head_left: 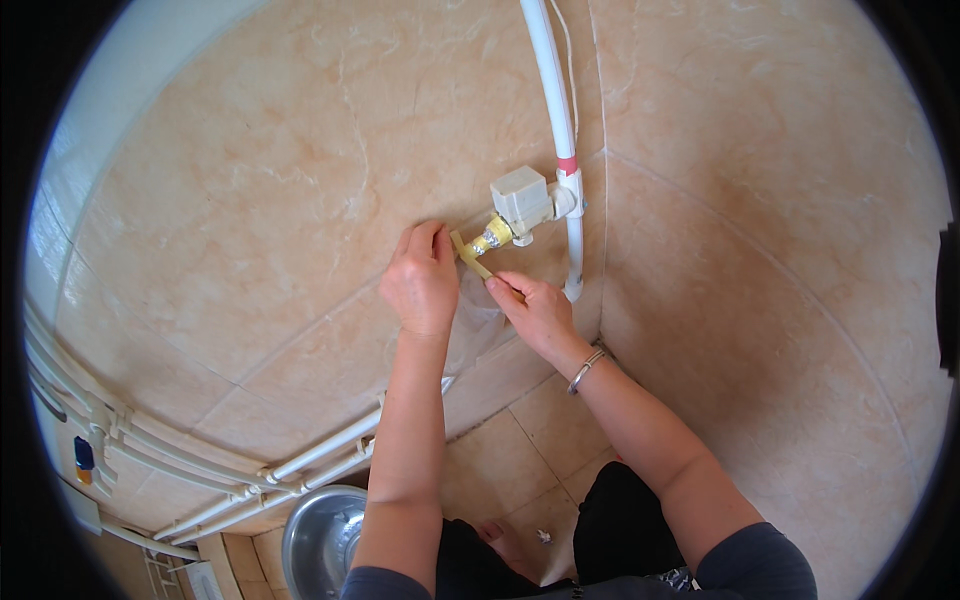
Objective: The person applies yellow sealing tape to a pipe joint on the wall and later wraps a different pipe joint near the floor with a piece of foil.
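Observation:
A strip of yellow tape (478, 268) runs between my two hands, across the outer end of a pipe fitting (493, 236) wrapped in yellow and silvery material. My left hand (420, 285) is closed at the upper left end of the tape; its fingertips are partly hidden. From the lower right, my right hand (537, 312) pinches the other end between thumb and fingers. Behind the fitting, a pale grey box-shaped housing (521, 200) joins the white upright pipe (545, 80). Some thin, see-through material (478, 318) hangs below the tape, its kind unclear.
Beige tiled walls meet in a corner right of the upright pipe, which has a red band (567, 165). White pipes (320, 455) run low along the left wall. A metal basin (305, 535) stands on the floor by my left arm. A small white scrap (544, 536) lies near my foot.

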Demonstrator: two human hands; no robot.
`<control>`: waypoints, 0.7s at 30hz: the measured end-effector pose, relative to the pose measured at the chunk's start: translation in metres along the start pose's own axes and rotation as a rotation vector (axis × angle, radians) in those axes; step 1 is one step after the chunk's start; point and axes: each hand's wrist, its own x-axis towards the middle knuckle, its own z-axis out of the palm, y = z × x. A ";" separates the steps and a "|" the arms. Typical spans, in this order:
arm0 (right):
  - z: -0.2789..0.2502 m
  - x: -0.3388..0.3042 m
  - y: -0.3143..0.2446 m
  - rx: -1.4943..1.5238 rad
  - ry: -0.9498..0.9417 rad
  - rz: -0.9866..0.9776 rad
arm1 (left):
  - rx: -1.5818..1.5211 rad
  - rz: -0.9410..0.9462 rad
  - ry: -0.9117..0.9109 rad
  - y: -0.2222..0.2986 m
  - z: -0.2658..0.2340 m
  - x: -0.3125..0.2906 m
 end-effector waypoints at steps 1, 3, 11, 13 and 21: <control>0.001 0.000 -0.001 0.008 -0.002 -0.001 | -0.010 -0.015 0.020 -0.001 0.000 0.001; 0.001 0.000 0.001 0.019 -0.003 0.000 | -0.036 -0.047 0.056 -0.003 0.000 0.002; 0.000 0.002 0.004 0.014 0.000 -0.002 | -0.205 0.161 -0.251 0.006 -0.012 -0.007; 0.001 0.005 0.006 0.010 0.007 -0.029 | -0.226 0.134 -0.331 0.003 -0.012 -0.007; 0.008 0.027 0.019 0.011 0.042 -0.136 | -0.239 0.205 -0.471 -0.004 -0.014 0.002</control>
